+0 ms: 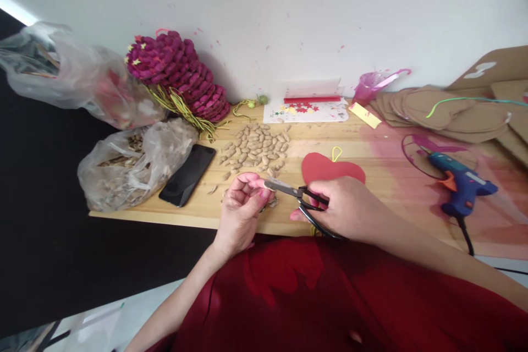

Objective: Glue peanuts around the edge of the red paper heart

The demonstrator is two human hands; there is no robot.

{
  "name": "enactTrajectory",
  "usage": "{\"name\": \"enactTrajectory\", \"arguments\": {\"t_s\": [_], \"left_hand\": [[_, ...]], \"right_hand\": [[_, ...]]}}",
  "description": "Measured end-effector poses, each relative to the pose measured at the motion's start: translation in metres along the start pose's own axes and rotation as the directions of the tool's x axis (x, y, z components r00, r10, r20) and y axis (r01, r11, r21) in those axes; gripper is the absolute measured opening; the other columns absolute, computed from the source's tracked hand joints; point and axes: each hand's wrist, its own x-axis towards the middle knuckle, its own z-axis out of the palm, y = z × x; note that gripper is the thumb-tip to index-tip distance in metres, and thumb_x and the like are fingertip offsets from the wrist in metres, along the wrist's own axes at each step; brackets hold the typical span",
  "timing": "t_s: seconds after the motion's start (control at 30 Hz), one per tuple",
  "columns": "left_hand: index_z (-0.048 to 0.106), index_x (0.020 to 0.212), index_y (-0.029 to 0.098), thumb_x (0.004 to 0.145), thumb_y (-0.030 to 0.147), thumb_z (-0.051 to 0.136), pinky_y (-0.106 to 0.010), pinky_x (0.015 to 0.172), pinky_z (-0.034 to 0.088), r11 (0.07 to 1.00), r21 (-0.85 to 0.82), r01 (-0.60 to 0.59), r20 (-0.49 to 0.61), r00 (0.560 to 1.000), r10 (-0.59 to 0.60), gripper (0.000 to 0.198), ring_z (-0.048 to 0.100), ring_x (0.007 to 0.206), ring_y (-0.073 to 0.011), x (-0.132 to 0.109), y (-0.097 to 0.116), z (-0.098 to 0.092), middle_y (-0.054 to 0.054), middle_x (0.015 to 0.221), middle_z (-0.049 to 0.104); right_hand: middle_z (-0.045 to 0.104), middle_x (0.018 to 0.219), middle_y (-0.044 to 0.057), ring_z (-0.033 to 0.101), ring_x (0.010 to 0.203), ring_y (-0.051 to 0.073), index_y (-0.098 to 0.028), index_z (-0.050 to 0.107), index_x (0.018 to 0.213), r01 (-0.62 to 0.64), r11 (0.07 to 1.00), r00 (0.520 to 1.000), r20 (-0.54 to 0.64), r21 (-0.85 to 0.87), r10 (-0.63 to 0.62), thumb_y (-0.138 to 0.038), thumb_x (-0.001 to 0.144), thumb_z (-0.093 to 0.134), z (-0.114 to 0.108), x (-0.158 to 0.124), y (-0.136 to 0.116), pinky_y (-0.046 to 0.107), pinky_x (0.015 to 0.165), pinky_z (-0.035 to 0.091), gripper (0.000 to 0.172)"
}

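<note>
Black-handled scissors [305, 198] are in my right hand [350, 206], their blades pointing left. My left hand [243, 203] pinches a peanut [269, 187], mostly covered by the fingers, right at the blade tips. Just beyond the hands lies a loose spread of unshelled peanuts [256, 146]. Under and behind my right hand is a red heart [324, 168] with a small yellow loop [337, 153] at its top. Some shell bits [272, 202] lie on the table beside my left fingers.
A black phone [187, 175] and plastic bags [103, 170] stand left, near stacked magenta peanut-shell pieces [177, 77]. Star cutouts [303, 108] lie on white paper at the back. To the right are a blue glue gun [464, 184], a pink cup [369, 87] and cardboard shapes [437, 110].
</note>
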Motion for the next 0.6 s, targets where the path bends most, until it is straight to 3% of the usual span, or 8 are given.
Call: {"name": "enactTrajectory", "arguments": {"t_s": [0.37, 0.6], "left_hand": [[0.068, 0.097, 0.021, 0.068, 0.013, 0.092, -0.02, 0.075, 0.059, 1.0, -0.022, 0.017, 0.004, 1.0, -0.017, 0.038, 0.068, 0.073, -0.0082, -0.0005, 0.0, -0.0018, 0.005, 0.082, 0.072], [0.069, 0.098, 0.021, 0.067, 0.013, 0.092, -0.018, 0.073, 0.06, 0.999, -0.046, 0.014, 0.027, 1.0, -0.013, 0.04, 0.069, 0.071, -0.0071, 0.0009, 0.002, -0.0025, 0.006, 0.081, 0.072]], "right_hand": [[0.054, 0.056, -0.004, 0.043, 0.05, 0.01, -0.021, 0.049, 0.064, 0.062, 0.998, 0.998, -0.033, 0.004, -0.062, -0.07, 0.082, 0.068, 0.0054, 0.0007, 0.0082, 0.028, 0.051, 0.023, 0.055], [0.06, 0.059, -0.002, 0.05, 0.052, 0.012, -0.021, 0.052, 0.064, 0.052, 0.999, 0.999, -0.013, 0.011, -0.052, -0.071, 0.084, 0.065, 0.0067, 0.0035, 0.0085, 0.028, 0.052, 0.024, 0.055]]}}
